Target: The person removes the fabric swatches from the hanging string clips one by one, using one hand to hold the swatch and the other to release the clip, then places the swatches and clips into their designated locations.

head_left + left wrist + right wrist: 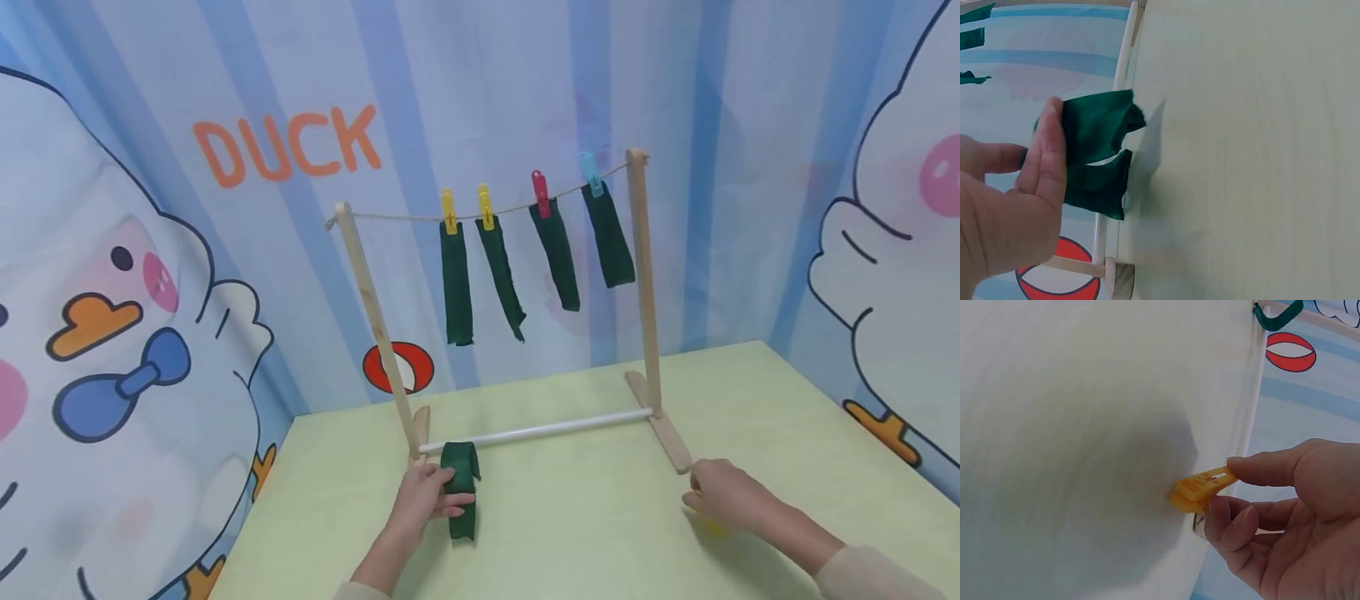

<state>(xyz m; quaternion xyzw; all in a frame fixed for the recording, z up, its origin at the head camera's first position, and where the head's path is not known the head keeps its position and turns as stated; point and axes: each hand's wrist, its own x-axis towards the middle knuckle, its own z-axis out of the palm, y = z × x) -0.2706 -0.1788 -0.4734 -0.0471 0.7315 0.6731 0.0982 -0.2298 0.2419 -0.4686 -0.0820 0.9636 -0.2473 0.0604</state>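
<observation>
A strip of dark green cloth (pixel 461 471) is pinched in my left hand (pixel 420 500), near the left foot of a small wooden drying rack (pixel 647 292). In the left wrist view the ends of the green cloth (pixel 1097 125) hang apart past the fingers. To the right, my right hand (pixel 731 493) is low over the table beside the rack's right foot. Between its thumb and fingers it pinches a yellow clothespin (pixel 1200 487), seen best in the right wrist view; in the head view the hand mostly hides it.
Several green strips hang from the rack's string (pixel 397 217), held by two yellow clothespins (pixel 449 212), a red clothespin (pixel 541 194) and a blue clothespin (pixel 592 174). A white bar (pixel 540 427) joins the rack's feet on the pale yellow table (pixel 570 533). Behind stands a printed curtain (pixel 495 83).
</observation>
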